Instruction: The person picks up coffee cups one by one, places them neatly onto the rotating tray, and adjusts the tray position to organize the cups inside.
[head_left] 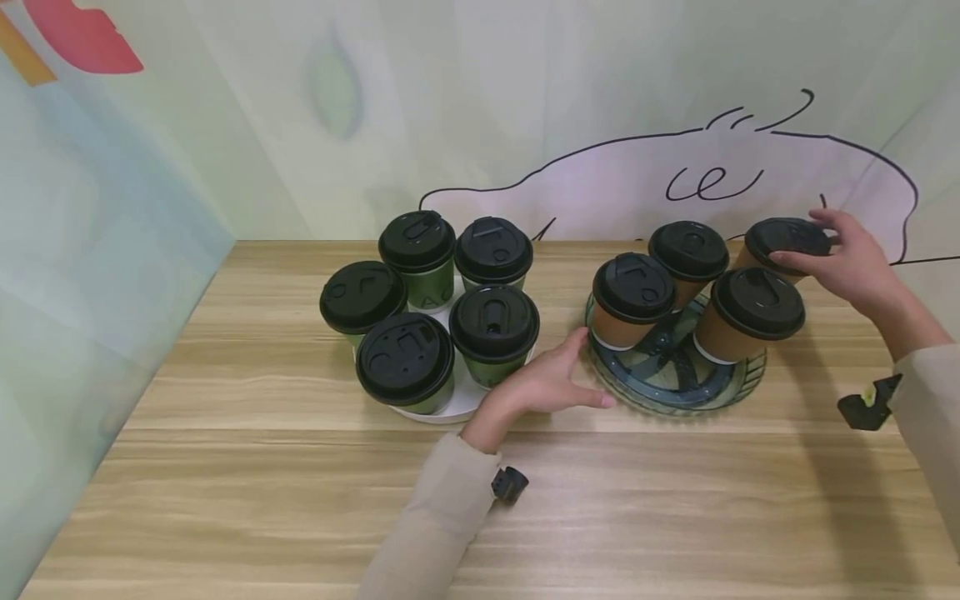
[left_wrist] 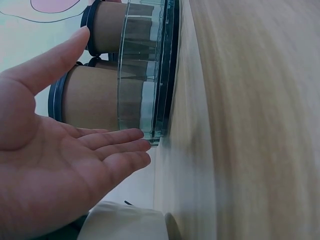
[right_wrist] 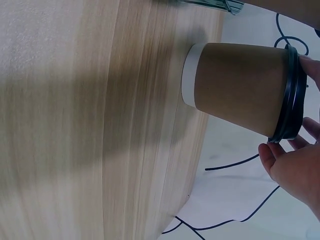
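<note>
My right hand (head_left: 862, 262) pinches the black lid of a brown paper coffee cup (right_wrist: 240, 85) at the back right. That cup is upright beside the round glass tray (head_left: 667, 400); whether its base touches the table I cannot tell. Three more brown cups with black lids, among them the front right one (head_left: 750, 317), stand on the tray. My left hand (head_left: 547, 379) is at the tray's left rim, fingers straight and thumb spread. In the left wrist view its fingertips (left_wrist: 135, 157) lie close to the glass wall; contact is unclear.
Left of my left hand, several green paper cups (head_left: 491, 333) with black lids stand on a white round tray (head_left: 450, 408). My left wrist passes close to its right edge. A printed backdrop (head_left: 600, 183) rises behind the wooden table (head_left: 300, 500).
</note>
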